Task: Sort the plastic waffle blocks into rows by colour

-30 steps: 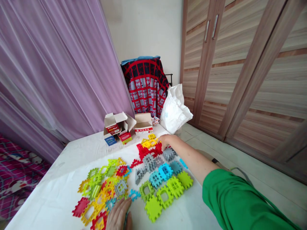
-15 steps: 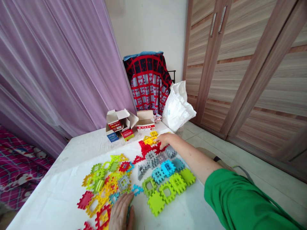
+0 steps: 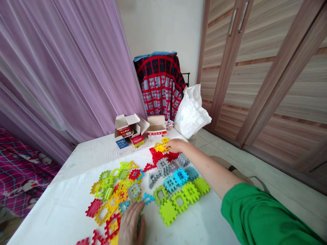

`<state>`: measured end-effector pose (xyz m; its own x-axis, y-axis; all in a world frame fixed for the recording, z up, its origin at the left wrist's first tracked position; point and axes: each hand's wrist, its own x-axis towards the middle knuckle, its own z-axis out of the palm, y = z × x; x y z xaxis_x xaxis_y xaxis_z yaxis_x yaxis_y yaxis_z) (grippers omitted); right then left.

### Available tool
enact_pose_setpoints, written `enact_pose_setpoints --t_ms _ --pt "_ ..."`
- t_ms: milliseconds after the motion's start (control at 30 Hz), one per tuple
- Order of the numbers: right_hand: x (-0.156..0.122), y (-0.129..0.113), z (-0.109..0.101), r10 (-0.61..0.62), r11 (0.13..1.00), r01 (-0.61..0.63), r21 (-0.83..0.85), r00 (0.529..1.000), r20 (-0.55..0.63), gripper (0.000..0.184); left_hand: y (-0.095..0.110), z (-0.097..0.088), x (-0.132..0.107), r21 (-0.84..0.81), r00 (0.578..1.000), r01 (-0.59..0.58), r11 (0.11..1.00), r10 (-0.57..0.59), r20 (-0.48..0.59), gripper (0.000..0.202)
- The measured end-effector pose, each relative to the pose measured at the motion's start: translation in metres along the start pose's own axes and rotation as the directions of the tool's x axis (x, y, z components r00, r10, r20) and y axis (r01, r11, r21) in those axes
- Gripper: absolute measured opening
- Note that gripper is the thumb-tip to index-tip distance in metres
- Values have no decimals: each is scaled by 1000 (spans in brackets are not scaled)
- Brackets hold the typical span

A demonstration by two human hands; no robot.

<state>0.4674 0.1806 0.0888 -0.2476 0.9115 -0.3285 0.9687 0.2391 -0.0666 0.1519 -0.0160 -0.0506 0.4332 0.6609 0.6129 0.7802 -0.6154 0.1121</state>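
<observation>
Right hand (image 3: 175, 145) at yellow pieces (image 3: 160, 147), beside red pieces (image 3: 157, 157); whether gripping, can't tell. Left hand (image 3: 130, 222) curled round dark piece (image 3: 139, 221) (mostly hidden), near multicolored pieces (image 3: 121, 195).

On the left hangs a purple curtain (image 3: 81, 68), and below it lies a magenta checked fabric (image 3: 25, 173). At the far end of the white table (image 3: 68, 194) stand several opened cardboard boxes (image 3: 124, 131). Behind them hangs a red-and-dark checked cloth (image 3: 158, 88), with a white bag (image 3: 192, 115) partly before it. A wooden wardrobe (image 3: 258, 75) stands on the right.
</observation>
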Motion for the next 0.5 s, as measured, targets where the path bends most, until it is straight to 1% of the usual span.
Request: enact_pose_setpoints --t_ms 67,133,233,333,433,500 --pt "1 -8 -1 4 1000 -4 9 1000 17 33 0 0 0 -9 1000 7 1000 -7 -2 36" --pt "3 -18 0 16 1000 -16 6 997 76 28 0 1 0 -4 1000 8 1000 -9 -10 36" --pt "10 -30 5 32 999 -30 -14 984 175 34 -2 2 -1 10 1000 -5 1000 5 -16 35" --pt "18 -35 11 25 1000 -21 -17 971 239 35 -2 2 -1 6 1000 6 1000 -6 -9 35" --pt "25 -35 16 -14 1000 14 2 968 249 35 -1 2 -1 0 1000 26 1000 -26 -3 35" --pt "28 -35 18 -68 997 62 34 979 192 35 -1 2 -2 -5 1000 30 1000 -30 -1 35"
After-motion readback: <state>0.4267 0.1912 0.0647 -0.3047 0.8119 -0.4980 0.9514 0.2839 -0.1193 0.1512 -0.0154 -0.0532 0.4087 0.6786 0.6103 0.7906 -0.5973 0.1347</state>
